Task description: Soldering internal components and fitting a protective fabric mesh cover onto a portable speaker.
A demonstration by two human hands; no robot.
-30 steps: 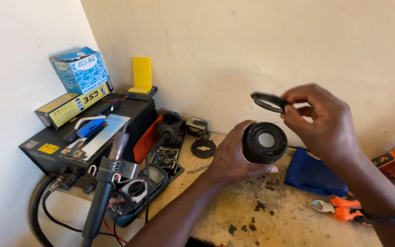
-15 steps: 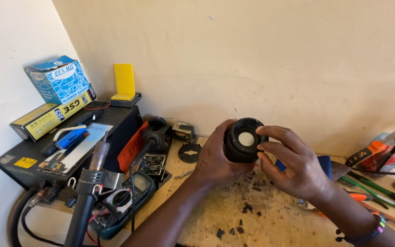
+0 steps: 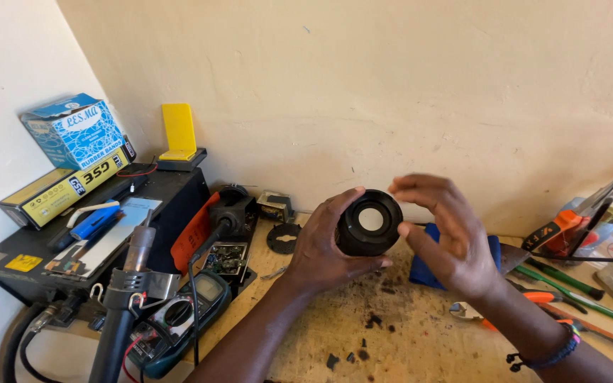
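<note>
Left hand (image 3: 321, 248) cups the black lens (image 3: 368, 223) from its side, thumb under and fingers wrapped round the barrel, so it hangs in the air above the middle of the bench (image 3: 406, 340), not resting on anything. Right hand (image 3: 448, 237) stands just beside the lens front, fingers curled and loosely spread around the rim; I cannot tell whether the tips touch it.

I judge the grip one-sided: if the right hand twists or pulls hard, the lens could slip out of the left palm and drop onto the gritty bench, where black chips (image 3: 370, 323) might scratch the glass. A fingertip could also smear the pale front element.

Nearer me, at the bench's left front edge, lies a green meter (image 3: 179, 319) with a yellow dial label. Behind it a black case (image 3: 72, 241) carries a small yellow sticker (image 3: 23, 262). On its far edge sits a long yellow box (image 3: 54, 195), a blue patterned carton (image 3: 76, 131) on top, and an upright yellow stand (image 3: 179, 131) at the wall.
</note>
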